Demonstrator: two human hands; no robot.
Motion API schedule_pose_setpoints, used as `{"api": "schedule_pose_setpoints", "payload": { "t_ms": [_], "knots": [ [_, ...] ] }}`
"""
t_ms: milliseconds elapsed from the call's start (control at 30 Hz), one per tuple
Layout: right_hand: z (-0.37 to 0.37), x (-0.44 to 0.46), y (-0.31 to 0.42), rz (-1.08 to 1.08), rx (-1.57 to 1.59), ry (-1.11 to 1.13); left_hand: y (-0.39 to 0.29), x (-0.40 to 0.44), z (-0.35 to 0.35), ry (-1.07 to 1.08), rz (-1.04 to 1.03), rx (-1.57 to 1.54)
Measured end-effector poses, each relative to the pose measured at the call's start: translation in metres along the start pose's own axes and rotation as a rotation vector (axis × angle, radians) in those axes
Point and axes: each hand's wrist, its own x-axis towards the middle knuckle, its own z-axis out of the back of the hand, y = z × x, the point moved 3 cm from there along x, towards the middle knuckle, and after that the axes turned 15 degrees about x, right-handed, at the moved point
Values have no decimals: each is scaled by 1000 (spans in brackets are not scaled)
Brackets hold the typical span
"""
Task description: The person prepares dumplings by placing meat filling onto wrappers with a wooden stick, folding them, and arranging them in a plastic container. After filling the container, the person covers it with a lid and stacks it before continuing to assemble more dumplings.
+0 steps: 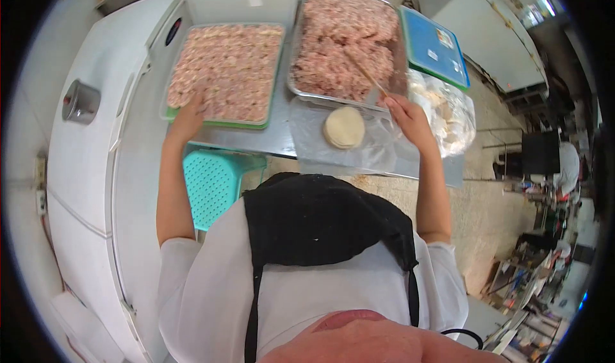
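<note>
My left hand [194, 114] is at the lower left corner of a square tray [271, 94] covered with rows of small meat-filled pieces; its fingers are too blurred to read. My right hand [405, 116] is closed round a thin wooden stick [364, 70] at the lower right of a metal tray [333, 102]. The stick slants up and left over the minced meat [346, 33] in that tray. Just below the metal tray, a stack of round pale wrappers [344, 127] lies on a clear plastic sheet [311, 132].
Right of the meat are a blue-lidded container [435, 46] and a clear plastic bag [446, 116] with pale contents. A turquoise perforated stool [211, 184] stands below the table edge. A white appliance [83, 152] with a metal cup [81, 101] is at left. A person [567, 168] is far right.
</note>
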Motion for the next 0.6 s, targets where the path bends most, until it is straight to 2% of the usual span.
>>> {"api": "schedule_pose_setpoints", "payload": {
  "t_ms": [67,100,167,200,267,333,367,400,467,533,600],
  "knots": [
    [31,17,7,416,-498,23,-25,3,34,303,222,124],
    [50,25,11,408,-500,7,-51,7,57,304,204,125],
    [82,43,16,182,-1041,113,-104,13,87,292,450,149],
    [94,51,16,178,-1041,107,-118,16,78,292,443,150],
    [107,66,13,247,-1182,142,-155,22,67,-119,38,92],
    [101,74,-3,333,-1214,130,-230,33,67,-148,-90,-141],
    [90,73,-11,349,-1206,165,-253,37,53,-64,-114,-218],
    [75,68,-31,456,-1224,274,-273,39,35,21,-136,-295],
    [55,48,-18,413,-1291,285,-310,36,1,108,-215,-376],
    [58,42,-12,501,-1240,402,-339,37,-19,153,-260,-356],
    [79,58,6,522,-1295,346,-352,35,-32,198,-299,-336]
  ]
}}
